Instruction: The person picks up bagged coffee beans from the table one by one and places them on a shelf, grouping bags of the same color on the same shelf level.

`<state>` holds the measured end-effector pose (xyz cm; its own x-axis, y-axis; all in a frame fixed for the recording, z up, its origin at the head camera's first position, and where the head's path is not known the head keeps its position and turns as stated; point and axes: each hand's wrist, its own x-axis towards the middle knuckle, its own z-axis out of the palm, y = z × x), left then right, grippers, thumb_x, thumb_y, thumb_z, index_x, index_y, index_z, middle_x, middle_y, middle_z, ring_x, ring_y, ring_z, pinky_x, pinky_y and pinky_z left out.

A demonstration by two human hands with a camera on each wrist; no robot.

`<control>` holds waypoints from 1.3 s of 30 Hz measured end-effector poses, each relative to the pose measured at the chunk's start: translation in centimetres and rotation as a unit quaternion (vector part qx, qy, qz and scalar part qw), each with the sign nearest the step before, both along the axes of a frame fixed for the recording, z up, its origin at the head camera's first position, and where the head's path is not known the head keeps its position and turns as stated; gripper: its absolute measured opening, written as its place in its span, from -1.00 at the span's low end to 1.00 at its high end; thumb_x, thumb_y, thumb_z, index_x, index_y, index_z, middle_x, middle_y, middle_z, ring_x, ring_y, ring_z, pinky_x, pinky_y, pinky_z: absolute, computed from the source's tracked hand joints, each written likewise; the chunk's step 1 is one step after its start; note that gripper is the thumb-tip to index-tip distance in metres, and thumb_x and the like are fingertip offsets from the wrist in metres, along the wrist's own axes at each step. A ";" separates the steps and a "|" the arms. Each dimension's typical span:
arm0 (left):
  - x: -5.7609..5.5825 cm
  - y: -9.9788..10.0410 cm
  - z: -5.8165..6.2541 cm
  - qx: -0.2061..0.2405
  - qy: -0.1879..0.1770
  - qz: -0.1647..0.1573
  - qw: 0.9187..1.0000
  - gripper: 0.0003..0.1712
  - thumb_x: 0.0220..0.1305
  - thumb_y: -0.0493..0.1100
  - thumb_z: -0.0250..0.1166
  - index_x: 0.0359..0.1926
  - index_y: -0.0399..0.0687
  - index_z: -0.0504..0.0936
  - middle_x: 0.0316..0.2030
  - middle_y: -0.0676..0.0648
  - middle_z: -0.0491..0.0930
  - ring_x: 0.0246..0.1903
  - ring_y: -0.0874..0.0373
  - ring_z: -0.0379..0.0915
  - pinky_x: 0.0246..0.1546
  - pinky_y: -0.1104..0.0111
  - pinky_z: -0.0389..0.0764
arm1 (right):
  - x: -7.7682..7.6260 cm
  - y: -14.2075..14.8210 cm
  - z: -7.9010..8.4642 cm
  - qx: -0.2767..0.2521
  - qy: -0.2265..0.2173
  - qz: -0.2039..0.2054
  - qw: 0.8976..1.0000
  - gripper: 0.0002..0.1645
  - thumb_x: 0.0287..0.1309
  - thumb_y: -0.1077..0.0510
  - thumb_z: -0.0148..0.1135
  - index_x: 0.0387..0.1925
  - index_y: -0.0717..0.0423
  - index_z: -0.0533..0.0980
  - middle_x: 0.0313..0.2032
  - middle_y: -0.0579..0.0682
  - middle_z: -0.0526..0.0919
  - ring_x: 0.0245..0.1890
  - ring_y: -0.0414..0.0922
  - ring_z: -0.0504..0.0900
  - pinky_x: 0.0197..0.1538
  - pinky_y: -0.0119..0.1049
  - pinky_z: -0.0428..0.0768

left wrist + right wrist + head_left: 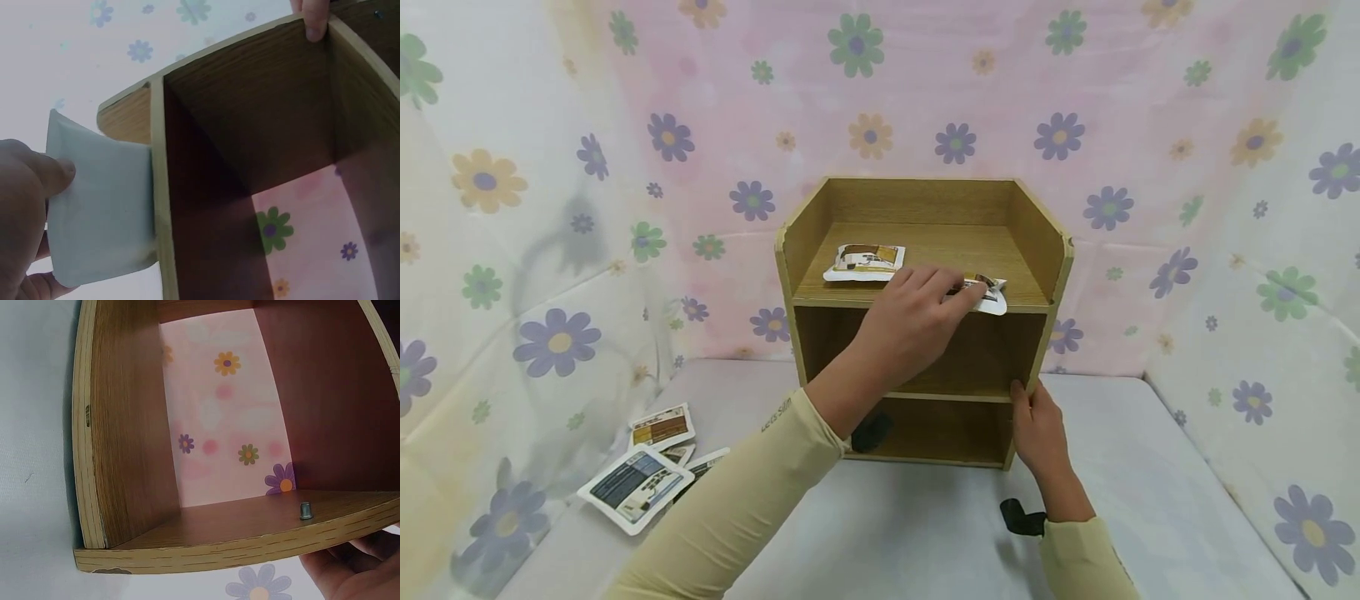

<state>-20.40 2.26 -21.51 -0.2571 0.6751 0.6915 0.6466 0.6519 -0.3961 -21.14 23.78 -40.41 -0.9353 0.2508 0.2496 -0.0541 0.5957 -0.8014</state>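
Observation:
A small wooden shelf unit [925, 393] stands upright with a walled top and openings below. My left hand [913, 321] pinches a flat white packet [992, 302] with a printed front at the top's front edge, right of centre. The left wrist view shows the packet's plain back [103, 200] between thumb and fingers, overlapping the top board's edge. Another printed packet [867, 262] lies on the top, toward the left. With thumb and fingers, my right hand [1039, 429] grips the unit's right side panel; in the right wrist view that hand [359, 569] is partly hidden behind the panel.
Several printed packets [636, 487] lie in a loose pile on the white table surface [925, 533] at the left. Flower-print cloth [910, 92] surrounds the table at the back and sides. A small metal peg [305, 510] sticks out inside the unit.

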 end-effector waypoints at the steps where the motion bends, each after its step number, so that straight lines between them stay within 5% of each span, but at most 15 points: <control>1: 0.0 0.1 -0.1 -0.003 -0.002 0.002 1.000 -0.66 0.43 -0.23 0.08 0.12 0.07 0.62 -0.06 -0.04 0.64 -0.02 0.08 0.56 -0.07 0.26 0.57 | 0.0 0.0 0.0 0.002 0.003 0.000 1.000 -0.23 0.45 -0.29 -0.42 0.40 0.12 0.20 0.23 0.28 0.46 0.14 0.23 0.54 0.09 0.20 0.55; 16: -1.1 1.7 -0.6 -0.012 -0.037 0.055 0.998 -0.64 0.48 -0.15 0.02 0.18 0.00 0.58 0.02 -0.04 0.63 0.05 0.08 0.54 -0.03 0.24 0.59 | -0.1 0.0 0.0 0.009 0.011 0.000 1.000 -0.24 0.45 -0.28 -0.40 0.40 0.13 0.21 0.24 0.29 0.45 0.18 0.24 0.50 0.11 0.22 0.52; 27: -2.6 2.8 -1.2 -0.015 -0.030 0.097 0.995 -0.64 0.49 -0.18 -0.05 0.16 0.00 0.56 0.03 -0.03 0.62 0.08 0.07 0.52 -0.04 0.23 0.59 | 0.1 -0.1 0.0 0.006 0.008 0.002 1.000 -0.24 0.46 -0.28 -0.41 0.39 0.13 0.20 0.24 0.29 0.45 0.18 0.24 0.50 0.10 0.22 0.53; 39: -3.7 3.6 -0.6 -0.016 -0.083 0.122 0.989 -0.62 0.49 -0.17 -0.05 0.21 0.02 0.53 0.07 -0.02 0.59 0.11 0.06 0.49 0.06 0.22 0.57 | 0.0 -0.2 -0.1 0.005 0.007 -0.002 1.000 -0.25 0.46 -0.27 -0.41 0.40 0.13 0.20 0.24 0.27 0.45 0.16 0.23 0.52 0.09 0.21 0.54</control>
<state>-24.06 5.88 -22.10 -0.5228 0.6003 0.6052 0.5290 0.7852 -0.3219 -21.11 23.63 -40.52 -0.9305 0.2524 0.2654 -0.0627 0.6041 -0.7944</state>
